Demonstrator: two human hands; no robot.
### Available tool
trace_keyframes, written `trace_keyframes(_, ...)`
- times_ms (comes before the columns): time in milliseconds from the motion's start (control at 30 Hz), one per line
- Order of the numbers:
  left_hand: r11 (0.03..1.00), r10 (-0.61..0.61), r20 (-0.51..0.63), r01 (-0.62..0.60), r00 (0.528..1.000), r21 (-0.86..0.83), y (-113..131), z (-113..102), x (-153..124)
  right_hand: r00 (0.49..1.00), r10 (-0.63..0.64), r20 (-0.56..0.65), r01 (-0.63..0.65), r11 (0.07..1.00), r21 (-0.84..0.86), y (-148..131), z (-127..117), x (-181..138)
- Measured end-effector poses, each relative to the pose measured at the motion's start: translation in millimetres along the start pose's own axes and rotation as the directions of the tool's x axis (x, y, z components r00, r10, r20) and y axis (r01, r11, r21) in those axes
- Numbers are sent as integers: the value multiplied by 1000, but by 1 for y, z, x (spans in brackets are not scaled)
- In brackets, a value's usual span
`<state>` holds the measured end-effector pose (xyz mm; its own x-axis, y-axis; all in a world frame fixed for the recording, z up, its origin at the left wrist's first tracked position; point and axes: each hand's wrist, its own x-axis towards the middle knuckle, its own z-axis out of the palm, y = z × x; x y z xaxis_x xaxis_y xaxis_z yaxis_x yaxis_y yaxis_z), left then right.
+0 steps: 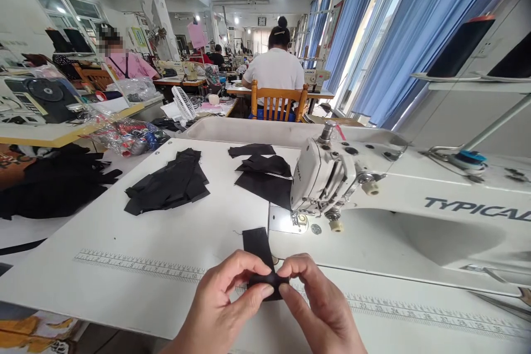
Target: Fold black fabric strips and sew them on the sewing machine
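Note:
A small black fabric strip [258,246] lies on the white sewing table [145,243] near its front edge. My left hand [224,301] and my right hand [315,304] both pinch the strip's near end, which is folded between thumbs and forefingers. The strip's far end points toward the needle plate [286,220] of the white sewing machine [373,188], which stands just behind and to the right of my hands.
A pile of black fabric pieces [168,182] lies at the left centre of the table, and more black pieces [263,174] sit beside the machine head. Printed rulers [136,264] run along the front edge. A person in white sits on a wooden chair [277,102] ahead.

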<state>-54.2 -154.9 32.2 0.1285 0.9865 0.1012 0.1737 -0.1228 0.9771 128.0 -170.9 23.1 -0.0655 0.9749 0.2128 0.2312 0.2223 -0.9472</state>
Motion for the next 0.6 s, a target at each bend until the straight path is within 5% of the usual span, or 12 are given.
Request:
trace_keyframes(167,995,95,29,-96,995,40,0,0,0,996,51,74,-52,999,2,-7,-4,1)
trace_keyframes(600,906,404,21,-403,915,130,-4,3,3,990,-137,14,137,969,-208,-3,0,3)
